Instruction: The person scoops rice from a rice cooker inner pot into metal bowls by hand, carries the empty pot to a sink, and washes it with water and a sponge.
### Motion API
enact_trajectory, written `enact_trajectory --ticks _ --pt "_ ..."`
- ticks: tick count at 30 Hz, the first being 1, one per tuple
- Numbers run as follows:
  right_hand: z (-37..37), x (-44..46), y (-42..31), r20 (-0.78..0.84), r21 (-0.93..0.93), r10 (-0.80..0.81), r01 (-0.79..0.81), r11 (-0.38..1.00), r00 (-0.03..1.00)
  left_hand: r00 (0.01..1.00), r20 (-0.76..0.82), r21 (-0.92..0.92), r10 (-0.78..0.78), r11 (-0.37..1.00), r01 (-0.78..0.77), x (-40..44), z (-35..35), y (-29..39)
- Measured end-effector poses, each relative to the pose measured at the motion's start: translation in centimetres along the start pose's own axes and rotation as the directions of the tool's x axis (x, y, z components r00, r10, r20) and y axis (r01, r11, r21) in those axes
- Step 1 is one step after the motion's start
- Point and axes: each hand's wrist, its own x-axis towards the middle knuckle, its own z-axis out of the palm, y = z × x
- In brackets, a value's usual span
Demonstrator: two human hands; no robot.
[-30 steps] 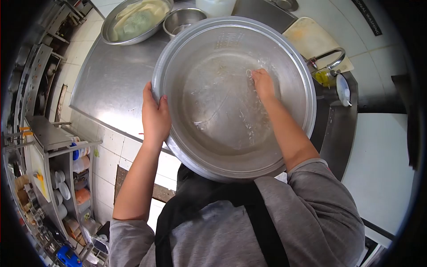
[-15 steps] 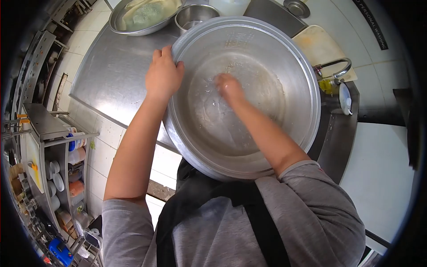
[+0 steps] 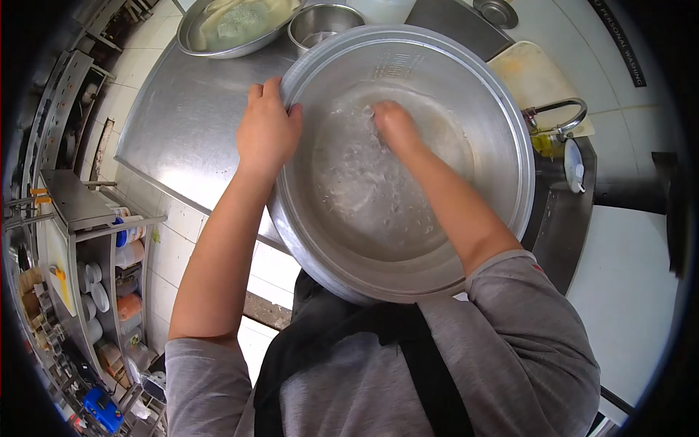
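Observation:
A wide, round metal pot (image 3: 502,167) is tilted toward me, with water stirring over its bottom. My left hand (image 3: 269,131) grips its left rim, fingers over the edge and thumb on the inner side. Inside, my right hand (image 3: 395,124) is low over the bottom near the far side, its fingers curled and partly hidden. Whitish splashes surround the fingertips, so I cannot make out whether anything is held.
The pot is on a steel counter (image 3: 189,109). Behind stand a smaller steel pot (image 3: 342,12) and a bowl (image 3: 244,52) with pale, greenish contents. At right are a faucet (image 3: 575,109), a cutting board (image 3: 535,73) and a white surface (image 3: 619,284). Shelving (image 3: 109,255) stands left.
My right hand has moved slightly right and farther up inside the pot. The water is now rippling and splashing more. My left hand keeps its place on the rim.

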Motion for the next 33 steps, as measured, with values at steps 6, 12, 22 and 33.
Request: enact_trajectory --ticks 6,12,22,33 --pt "2.6 -4.2 -1.7 0.002 -0.149 -0.267 0.264 0.953 0.964 1.000 0.016 -0.034 -0.007 0.999 0.007 0.0 -0.2 0.1" --pt "-0.5 -3.2 -1.9 0.107 0.273 0.186 -0.208 0.939 0.977 1.000 0.019 -0.055 -0.015 0.998 0.016 0.1 -0.2 0.0" --pt "-0.9 -1.1 3.5 -0.403 -0.206 -0.227 0.153 0.967 0.887 1.000 0.014 -0.053 -0.016 0.998 0.016 0.2 0.0 -0.2" --pt "-0.7 -3.0 2.5 -0.197 -0.433 -0.366 0.254 0.865 0.910 0.999 0.018 -0.103 -0.050 0.993 0.052 0.0 -0.2 -0.1"
